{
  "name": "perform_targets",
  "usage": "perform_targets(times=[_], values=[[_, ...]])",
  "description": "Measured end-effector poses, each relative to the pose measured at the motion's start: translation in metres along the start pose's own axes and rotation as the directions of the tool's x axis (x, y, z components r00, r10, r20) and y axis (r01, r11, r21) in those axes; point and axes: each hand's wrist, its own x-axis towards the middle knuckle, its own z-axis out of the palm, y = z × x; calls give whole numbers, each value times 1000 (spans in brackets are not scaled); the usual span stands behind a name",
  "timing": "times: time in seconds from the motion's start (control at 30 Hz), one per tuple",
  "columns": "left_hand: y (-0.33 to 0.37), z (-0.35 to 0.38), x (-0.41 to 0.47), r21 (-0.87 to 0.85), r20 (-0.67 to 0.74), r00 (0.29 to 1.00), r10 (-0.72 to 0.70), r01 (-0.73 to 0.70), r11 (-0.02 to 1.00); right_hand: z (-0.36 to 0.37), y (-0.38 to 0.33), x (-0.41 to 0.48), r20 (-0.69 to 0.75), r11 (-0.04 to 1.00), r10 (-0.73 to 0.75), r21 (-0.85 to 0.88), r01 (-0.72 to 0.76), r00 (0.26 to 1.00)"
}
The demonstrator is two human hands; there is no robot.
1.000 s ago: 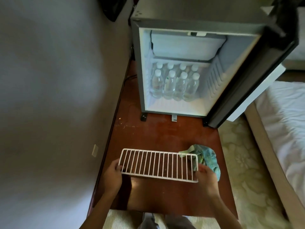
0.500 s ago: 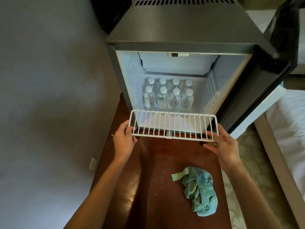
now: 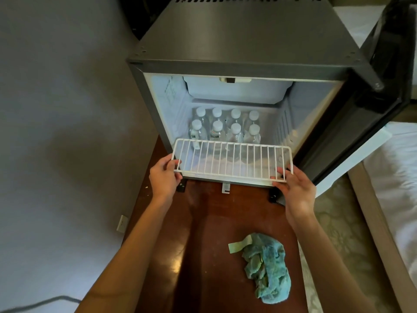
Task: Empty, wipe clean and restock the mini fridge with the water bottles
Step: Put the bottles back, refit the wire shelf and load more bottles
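The dark mini fridge stands open on a wooden table, its door swung out to the right. Several clear water bottles with white caps stand in two rows on its floor. I hold a white wire shelf level at the fridge's mouth, in front of and above the bottles. My left hand grips its near left corner; my right hand grips its near right corner. A crumpled teal cloth lies on the table below my right arm.
The reddish wooden table runs from the fridge toward me. A grey wall with an outlet is at the left. A patterned carpet and a white bed lie at the right, close to the open door.
I lifted the wire shelf off the table and carried it forward to the fridge opening. My head moved closer to the fridge. The cloth stayed on the table.
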Motion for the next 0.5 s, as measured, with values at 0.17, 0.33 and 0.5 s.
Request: perform_targets(times=[0.17,0.33,0.5], values=[[7,0,3,-80,-5,998,-58,57,995,9,0,2,-49,1000,9,11,-9,999],[4,1,8,-78,17,996,-91,92,993,16,0,2,-100,999,16,47,-11,995],[3,3,6,-97,17,997,-77,78,992,19,0,-2,-127,997,11,81,-1,992]])
